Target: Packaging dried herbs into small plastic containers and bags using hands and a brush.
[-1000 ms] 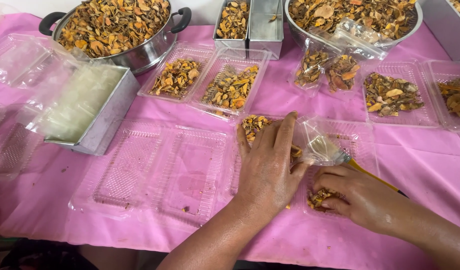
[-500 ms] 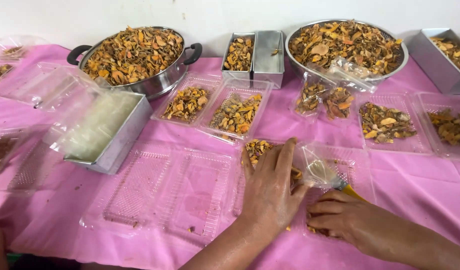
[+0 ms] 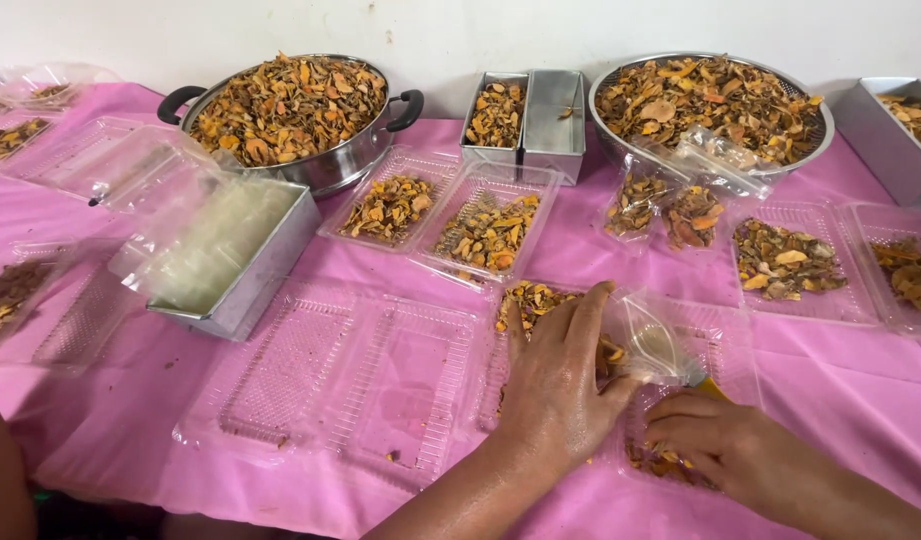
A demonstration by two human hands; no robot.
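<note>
My left hand (image 3: 560,390) lies flat with fingers spread on an open clear plastic clamshell tray (image 3: 730,365) that holds orange-brown dried pieces (image 3: 528,298). Just to its right, my right hand (image 3: 720,440) has its fingers curled into the dried pieces (image 3: 660,465) in the tray's near part, pinching some. A raised clear flap (image 3: 660,340) and a bit of a yellow object (image 3: 715,388) show between the hands; how the yellow object is held is hidden.
An empty open clamshell tray (image 3: 350,380) lies left of my hands. A metal box of clear trays (image 3: 230,270), a big pot (image 3: 290,110), a wide bowl (image 3: 710,100) and several filled trays (image 3: 490,230) stand behind on the pink cloth (image 3: 850,390).
The view has tilted up, showing more of the wall and the back row. My left hand stays on the tray; my right hand has hardly shifted.
</note>
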